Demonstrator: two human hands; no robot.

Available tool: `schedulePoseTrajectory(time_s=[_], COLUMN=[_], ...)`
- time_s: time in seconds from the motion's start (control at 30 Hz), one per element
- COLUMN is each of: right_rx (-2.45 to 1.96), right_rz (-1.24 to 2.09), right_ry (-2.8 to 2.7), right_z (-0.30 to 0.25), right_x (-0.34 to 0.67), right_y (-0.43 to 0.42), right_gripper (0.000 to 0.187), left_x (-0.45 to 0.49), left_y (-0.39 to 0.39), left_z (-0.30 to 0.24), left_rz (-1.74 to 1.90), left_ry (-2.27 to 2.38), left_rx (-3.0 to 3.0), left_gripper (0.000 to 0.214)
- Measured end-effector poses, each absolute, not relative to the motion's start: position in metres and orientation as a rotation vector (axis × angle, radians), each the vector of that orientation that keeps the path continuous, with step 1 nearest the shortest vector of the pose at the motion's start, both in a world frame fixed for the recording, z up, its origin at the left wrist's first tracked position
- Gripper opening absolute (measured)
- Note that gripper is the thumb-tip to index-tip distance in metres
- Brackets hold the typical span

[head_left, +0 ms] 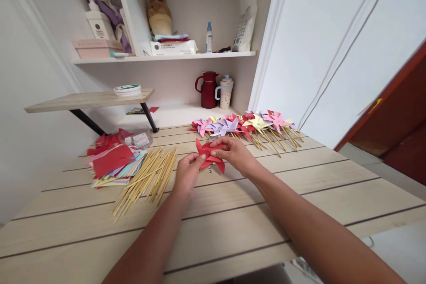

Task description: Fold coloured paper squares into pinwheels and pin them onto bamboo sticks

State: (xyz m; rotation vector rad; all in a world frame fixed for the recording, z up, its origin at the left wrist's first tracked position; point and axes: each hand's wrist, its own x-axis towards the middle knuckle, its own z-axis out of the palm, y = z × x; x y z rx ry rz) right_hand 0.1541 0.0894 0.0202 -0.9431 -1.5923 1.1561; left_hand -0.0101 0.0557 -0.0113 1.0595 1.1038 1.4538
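Between my two hands is a red paper pinwheel (210, 160), its pointed blades folded in toward the middle. My left hand (189, 169) grips its left side, thumb pressed on the paper near the centre. On the right side, my right hand (229, 153) pinches the paper with thumb and fingertips close to the centre. Whether a small part sits under those fingertips is hidden. Just below the pinwheel, a few tiny shiny pieces (210, 170) lie on the tabletop. No stick shows attached to this pinwheel.
Left of my hands lie a pile of thin wooden sticks (146, 182) and a stack of coloured paper sheets (115, 164). Finished pinwheels on sticks (246, 125) are heaped at the back right. A small raised shelf (96, 99) stands at the back left; a red jug (209, 91) stands behind.
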Motion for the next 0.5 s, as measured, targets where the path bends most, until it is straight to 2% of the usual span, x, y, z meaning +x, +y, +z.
schedulePoseTrajectory(time_s=[0.17,0.5], right_rx=[-1.010,-1.047], right_rz=[1.062,0.844], right_ry=[-1.624,-1.702], right_z=[0.0194,0.0208], right_x=[0.1534,0.1513], right_y=[0.0900,0.0874], right_gripper=[0.026,0.014], left_x=[-0.0077,-0.0039], left_y=[0.0540,0.0520], left_z=[-0.0110,-0.0088], left_rz=[1.416,1.393], left_ry=[1.085,1.030], left_rx=[1.090,1.097], left_gripper=[0.030,0.035])
